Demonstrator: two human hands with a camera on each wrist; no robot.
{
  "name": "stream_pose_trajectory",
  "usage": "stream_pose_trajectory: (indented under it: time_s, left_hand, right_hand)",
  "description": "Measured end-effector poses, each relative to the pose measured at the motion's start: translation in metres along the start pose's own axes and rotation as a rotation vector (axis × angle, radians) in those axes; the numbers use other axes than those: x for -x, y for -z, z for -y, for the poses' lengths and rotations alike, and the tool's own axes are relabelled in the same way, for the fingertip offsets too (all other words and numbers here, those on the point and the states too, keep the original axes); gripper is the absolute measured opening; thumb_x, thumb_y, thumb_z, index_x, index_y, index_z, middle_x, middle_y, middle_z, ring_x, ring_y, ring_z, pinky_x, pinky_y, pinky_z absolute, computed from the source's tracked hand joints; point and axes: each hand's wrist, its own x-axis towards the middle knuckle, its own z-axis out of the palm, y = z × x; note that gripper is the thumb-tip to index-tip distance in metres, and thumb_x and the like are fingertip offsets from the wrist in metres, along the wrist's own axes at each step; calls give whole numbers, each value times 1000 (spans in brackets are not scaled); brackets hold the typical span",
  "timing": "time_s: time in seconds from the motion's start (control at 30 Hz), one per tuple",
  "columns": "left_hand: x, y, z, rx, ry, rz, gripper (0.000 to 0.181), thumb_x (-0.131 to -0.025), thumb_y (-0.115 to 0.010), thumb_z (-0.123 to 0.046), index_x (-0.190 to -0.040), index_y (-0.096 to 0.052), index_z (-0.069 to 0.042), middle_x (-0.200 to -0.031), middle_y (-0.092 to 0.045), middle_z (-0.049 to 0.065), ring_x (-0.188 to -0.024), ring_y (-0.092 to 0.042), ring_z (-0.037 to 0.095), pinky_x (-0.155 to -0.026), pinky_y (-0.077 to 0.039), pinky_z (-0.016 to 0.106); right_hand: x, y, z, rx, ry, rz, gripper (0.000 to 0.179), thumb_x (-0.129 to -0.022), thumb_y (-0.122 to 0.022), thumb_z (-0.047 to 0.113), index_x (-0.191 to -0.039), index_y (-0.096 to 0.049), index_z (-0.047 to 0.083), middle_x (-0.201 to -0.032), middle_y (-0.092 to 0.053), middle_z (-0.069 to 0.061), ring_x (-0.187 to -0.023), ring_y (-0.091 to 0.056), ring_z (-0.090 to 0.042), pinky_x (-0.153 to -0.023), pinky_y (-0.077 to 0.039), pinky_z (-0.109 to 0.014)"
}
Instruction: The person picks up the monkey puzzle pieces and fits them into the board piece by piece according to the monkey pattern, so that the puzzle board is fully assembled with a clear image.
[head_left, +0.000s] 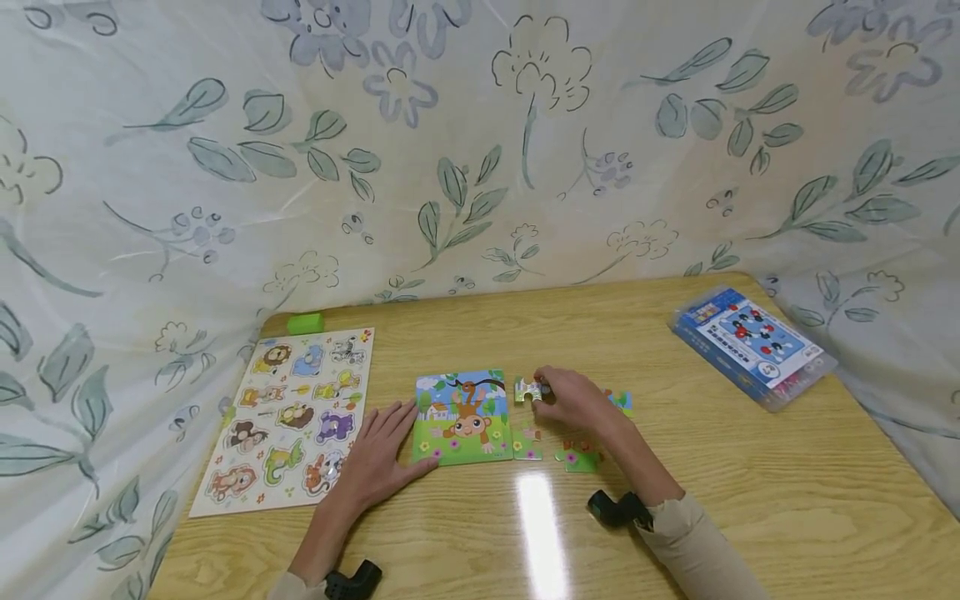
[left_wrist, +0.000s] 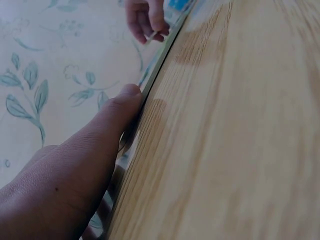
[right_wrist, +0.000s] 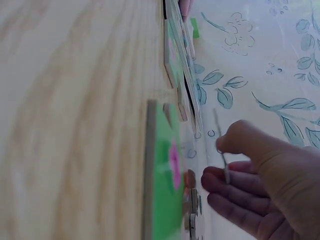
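Note:
A square monkey picture puzzle lies flat on the wooden table. My left hand rests at its left side, fingers spread and thumb along the lower left corner. Just right of the picture, my right hand pinches a small jigsaw piece between thumb and fingers. In the right wrist view the piece shows edge-on, above the table. Another piece, green with flowers, lies along the picture's lower right edge. More loose pieces lie under and beside the right hand, partly hidden by it.
An animal puzzle board lies at the left, with a green block behind it. A clear plastic case with a blue printed label sits at the back right. A floral cloth hangs behind the wooden table.

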Motion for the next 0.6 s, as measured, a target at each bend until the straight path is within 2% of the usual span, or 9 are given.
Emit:
stream_pose_trajectory:
  time_s: [0.13,0.33,0.53,0.6]
  left_hand:
    - [1,-1,0,4,4,5,89,-82,-58,-70,-151,-37,-17,-155,-39,1,-145,-34,27,-121,-17,53]
    - [1,-2,1,9,5,-4,89,-82,-59,-70,-151,-38,-17,-155,-40,1,-145,-34,26,-121,-18,52]
    - [0,-1,0,12,6,-1,90,-82,-58,-71,-151,-37,-17,-155,-40,1,-145,-35,27,-120,-19,53]
    - [0,-1,0,12,5,-5,89,-82,-59,-70,-151,-38,-17,-155,-40,1,-144,-35,27,-120,-19,53]
  right_hand:
    - [-1,-1,5,-37,29,-10,40,-90,-67,22,-122,-62,0,-110,-71,-12,-96,-69,-24,-80,-58,-37]
    - [-2,-7,17,5,197,-29,41,-92,-66,19,-127,-62,-2,-111,-71,-13,-92,-70,-20,-77,-58,-32]
    - [-7,-17,40,14,319,-26,38,-92,-65,18,-125,-64,-2,-101,-72,-9,-77,-68,-13,-65,-53,-19]
    - [-11,-20,50,15,337,5,32,-93,-64,19,-117,-68,-2,-92,-71,-6,-71,-62,-11,-61,-49,-18]
